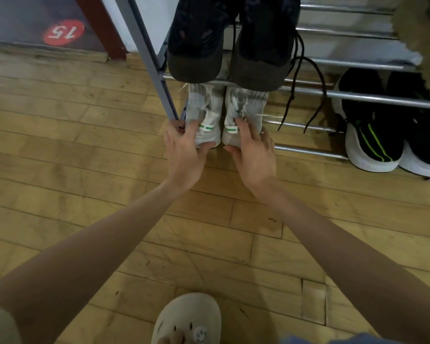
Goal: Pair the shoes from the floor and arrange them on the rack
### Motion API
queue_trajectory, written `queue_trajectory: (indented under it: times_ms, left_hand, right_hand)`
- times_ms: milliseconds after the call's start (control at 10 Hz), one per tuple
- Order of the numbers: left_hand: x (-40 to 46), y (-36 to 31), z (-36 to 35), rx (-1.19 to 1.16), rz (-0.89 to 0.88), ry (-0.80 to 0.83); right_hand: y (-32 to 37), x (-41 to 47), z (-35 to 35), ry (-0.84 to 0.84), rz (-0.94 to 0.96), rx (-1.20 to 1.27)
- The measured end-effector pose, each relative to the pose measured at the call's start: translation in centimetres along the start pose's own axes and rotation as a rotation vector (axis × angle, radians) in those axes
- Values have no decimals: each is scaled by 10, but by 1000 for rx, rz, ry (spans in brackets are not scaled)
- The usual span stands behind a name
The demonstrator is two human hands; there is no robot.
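Both hands, left hand (184,150) and right hand (252,155), pinch the white shoes (210,120) with curled fingers (193,127), seating them on the rack (308,150); letting go likely follows.

- Light was soft and even, moderately bright, with no hard shadows on the wooden floor (60,150).
- Pale glare ran along the rack's metal bars (372,98).
- The whole frame was slightly soft; the top right corner was badly blurred.
- Wide-angle distortion bent the floorboards near the edges.
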State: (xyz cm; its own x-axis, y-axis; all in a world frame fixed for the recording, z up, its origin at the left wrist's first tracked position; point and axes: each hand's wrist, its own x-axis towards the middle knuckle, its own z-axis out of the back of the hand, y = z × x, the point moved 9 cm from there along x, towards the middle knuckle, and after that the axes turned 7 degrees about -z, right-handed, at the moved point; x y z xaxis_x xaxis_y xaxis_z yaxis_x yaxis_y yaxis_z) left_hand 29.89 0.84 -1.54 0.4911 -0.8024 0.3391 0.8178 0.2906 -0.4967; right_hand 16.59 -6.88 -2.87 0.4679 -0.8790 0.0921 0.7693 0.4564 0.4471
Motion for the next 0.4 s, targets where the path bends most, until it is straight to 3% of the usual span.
queue_trajectory:
  times_ms: [200, 300, 400]
  left_hand:
    - [-1, 4, 0, -35, 39, 71]
    - [-12, -9, 8, -62, 74, 214]
    - [-13, -14, 22, -6, 182, 494]
  right_hand:
    - [1, -10, -2, 178, 91, -15]
    - [-3, -36, 14, 292, 148, -69]
    - [-15, -54, 36, 495, 80, -125]
